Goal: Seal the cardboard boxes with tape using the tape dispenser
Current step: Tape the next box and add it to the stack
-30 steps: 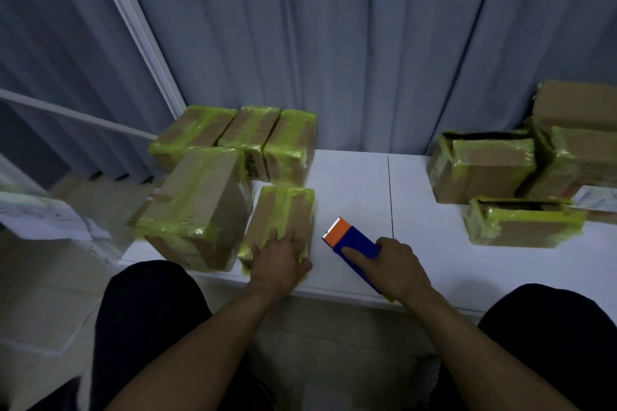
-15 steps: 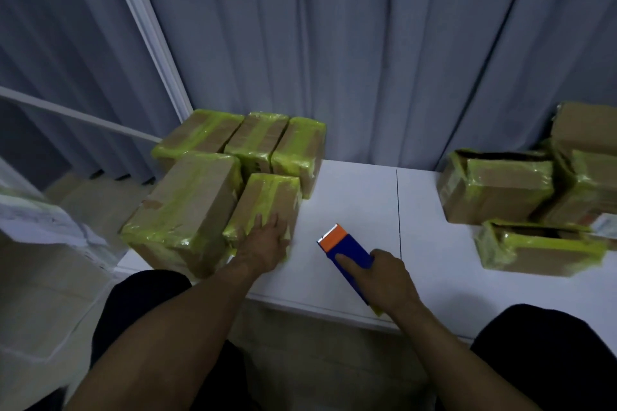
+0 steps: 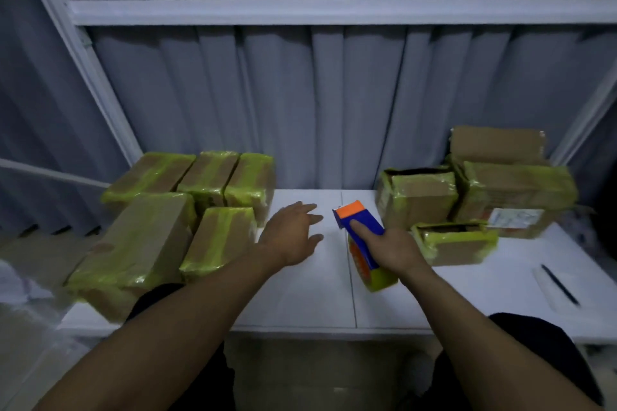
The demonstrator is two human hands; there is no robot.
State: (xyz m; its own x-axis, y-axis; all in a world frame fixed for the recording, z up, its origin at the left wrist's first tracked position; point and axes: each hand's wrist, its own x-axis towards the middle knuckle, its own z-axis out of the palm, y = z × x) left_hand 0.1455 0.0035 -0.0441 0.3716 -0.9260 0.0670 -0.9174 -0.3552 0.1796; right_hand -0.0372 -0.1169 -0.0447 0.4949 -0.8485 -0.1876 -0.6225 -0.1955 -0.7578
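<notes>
— Which step am I on?
— Between boxes, I judge. My right hand [image 3: 394, 250] grips the tape dispenser [image 3: 362, 220], forefinger stretched along its top. My left hand [image 3: 290, 237], fingers spread, hovers empty just left of it. Next I need to pull over an open box [image 3: 420, 197] from its right.
— Counts?
— One dispenser. Five taped boxes [image 3: 220, 237] to its left, four others to its right.

no text, brand or number can be read here. the only printed thing is a white label [image 3: 516, 217] stuck on the front face of the large taped box [image 3: 521, 187] at the right rear of the table [image 3: 300, 294]. it carries a few rows of small dark print, all too blurred and too small to make out, so neither letters nor digits can be told.
</notes>
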